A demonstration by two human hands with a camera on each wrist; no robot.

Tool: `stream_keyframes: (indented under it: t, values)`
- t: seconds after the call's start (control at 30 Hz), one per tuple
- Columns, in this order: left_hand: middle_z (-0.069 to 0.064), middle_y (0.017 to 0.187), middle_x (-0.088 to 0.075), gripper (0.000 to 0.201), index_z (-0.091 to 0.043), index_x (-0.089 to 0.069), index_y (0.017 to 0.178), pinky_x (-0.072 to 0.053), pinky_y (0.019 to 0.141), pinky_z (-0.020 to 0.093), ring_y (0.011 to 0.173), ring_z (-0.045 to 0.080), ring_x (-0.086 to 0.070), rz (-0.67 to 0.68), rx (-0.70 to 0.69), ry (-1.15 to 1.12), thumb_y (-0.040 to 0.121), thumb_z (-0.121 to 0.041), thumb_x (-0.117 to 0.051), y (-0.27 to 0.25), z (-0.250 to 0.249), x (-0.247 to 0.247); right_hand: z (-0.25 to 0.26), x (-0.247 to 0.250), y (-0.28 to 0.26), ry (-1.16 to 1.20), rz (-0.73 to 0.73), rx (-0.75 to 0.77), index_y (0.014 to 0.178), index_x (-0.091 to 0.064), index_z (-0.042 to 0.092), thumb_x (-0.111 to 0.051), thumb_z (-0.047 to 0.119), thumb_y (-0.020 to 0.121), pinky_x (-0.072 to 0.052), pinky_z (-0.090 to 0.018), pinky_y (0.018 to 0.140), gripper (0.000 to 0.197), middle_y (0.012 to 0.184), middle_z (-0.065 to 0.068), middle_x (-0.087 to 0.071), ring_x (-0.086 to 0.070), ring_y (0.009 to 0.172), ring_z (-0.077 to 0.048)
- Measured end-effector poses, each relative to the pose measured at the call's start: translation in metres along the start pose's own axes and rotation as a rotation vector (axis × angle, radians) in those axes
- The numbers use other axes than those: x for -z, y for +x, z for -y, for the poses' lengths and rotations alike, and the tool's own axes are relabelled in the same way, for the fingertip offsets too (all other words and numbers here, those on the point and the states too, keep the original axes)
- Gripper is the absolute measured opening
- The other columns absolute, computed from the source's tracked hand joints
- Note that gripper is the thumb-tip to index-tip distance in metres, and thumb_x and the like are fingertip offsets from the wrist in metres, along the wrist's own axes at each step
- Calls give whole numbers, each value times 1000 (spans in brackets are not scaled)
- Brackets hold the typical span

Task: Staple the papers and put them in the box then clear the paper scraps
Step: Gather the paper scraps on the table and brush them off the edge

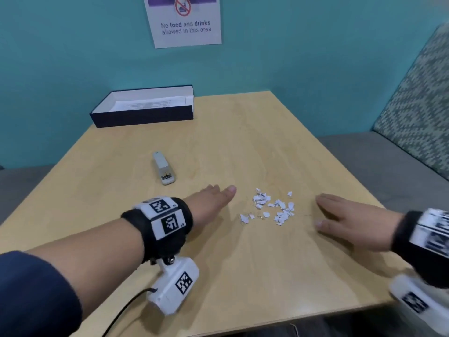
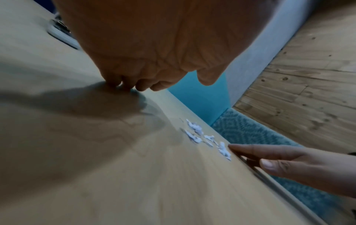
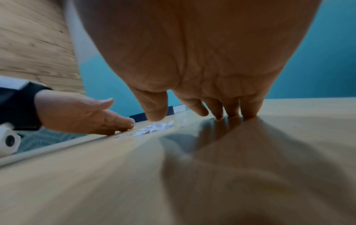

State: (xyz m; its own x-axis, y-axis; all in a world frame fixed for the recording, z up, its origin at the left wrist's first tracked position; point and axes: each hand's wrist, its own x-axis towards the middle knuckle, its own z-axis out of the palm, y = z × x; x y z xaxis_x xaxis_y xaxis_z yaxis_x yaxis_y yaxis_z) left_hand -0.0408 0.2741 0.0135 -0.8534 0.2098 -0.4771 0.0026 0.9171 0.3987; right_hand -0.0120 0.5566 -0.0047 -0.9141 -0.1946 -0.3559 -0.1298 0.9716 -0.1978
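A small heap of white paper scraps lies on the wooden table between my two hands. My left hand stands on its edge just left of the scraps, fingers straight, holding nothing. My right hand rests on the table to their right, fingers straight and empty. The scraps show in the left wrist view with the right hand beyond them. In the right wrist view the scraps lie beside the left hand. Printed papers lie inside the dark blue box.
A grey stapler lies on the table behind my left hand. The box stands at the table's far left corner against the teal wall. A cushioned bench runs along the table's right side. A few loose staples lie among the scraps.
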Motion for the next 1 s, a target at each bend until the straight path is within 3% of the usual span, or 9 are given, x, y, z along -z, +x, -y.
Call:
stream_keyframes:
  t: [0.1, 0.27, 0.37, 0.5, 0.6, 0.7, 0.77, 0.87, 1.0]
  values:
    - [13, 160, -11, 49, -12, -13, 152, -8, 116, 34, 147, 25, -10, 30, -90, 26, 106, -28, -17, 11, -21, -7, 17, -5, 22, -16, 29, 39, 140, -37, 8, -38, 60, 92, -29, -37, 112, 71, 149, -8, -33, -37, 135, -21]
    - [-10, 159, -12, 53, -30, -16, 151, -3, 119, 25, 147, 9, -10, 232, -245, -52, 101, -49, -16, 5, -35, -30, 34, -8, -2, 128, 128, 146, 134, -42, 18, -42, 63, 87, -43, -43, 100, 65, 127, -4, -59, -56, 114, -23]
    - [-4, 154, -29, 52, -19, -27, 149, -19, 111, 22, 142, 15, -26, 118, -188, -212, 102, -42, -25, 10, -33, -19, 15, -4, -26, 190, 23, 89, 127, -47, 8, -47, 46, 95, -42, -45, 99, 49, 122, -12, -60, -56, 114, -29]
    - [-6, 160, -11, 54, -27, -15, 151, -5, 119, 31, 147, 11, -11, 66, -157, -135, 102, -47, -18, 29, -36, -1, -2, -7, -45, 130, 0, -65, 90, -47, 20, -45, 53, 87, -47, -45, 79, 33, 91, -5, -59, -58, 86, -27]
    - [1, 161, -10, 58, -20, -14, 152, -8, 118, 38, 148, 20, -10, 54, -195, -93, 102, -48, -19, 37, -51, -14, 7, -21, -43, 62, 32, -8, 117, -50, 14, -45, 50, 90, -40, -43, 101, 45, 126, -6, -51, -52, 117, -24]
    - [17, 152, -25, 50, -10, -14, 150, -17, 115, 42, 142, 36, -19, 63, -200, -166, 104, -21, -28, 44, -75, -36, 26, -36, -42, 98, 58, 125, 150, -23, 8, -46, 44, 95, -16, -31, 120, 69, 162, -4, -12, -12, 149, -16]
    - [20, 152, -26, 47, -4, -20, 149, -13, 114, 32, 142, 34, -19, 175, -265, -146, 104, -15, -28, 37, -78, -48, 30, -38, -46, 198, 39, 173, 155, -13, 19, -46, 47, 95, -11, -24, 121, 73, 164, 8, 1, -3, 148, -3]
    - [-6, 160, -8, 52, -20, -18, 151, 1, 111, 7, 142, 0, -7, 284, -355, -120, 103, -39, -23, 21, -64, -48, 20, -32, -66, 238, -29, 149, 154, -15, 25, -46, 50, 94, -6, -3, 110, 72, 159, 21, -2, -5, 142, 15]
    - [-20, 151, -10, 57, -18, -15, 152, -3, 114, 16, 143, 1, -13, 69, -288, -179, 101, -43, -23, 14, -24, -23, -9, -36, -106, 236, -132, 9, 150, -14, 41, -36, 71, 82, -2, 9, 98, 77, 152, 37, 0, 6, 126, 34]
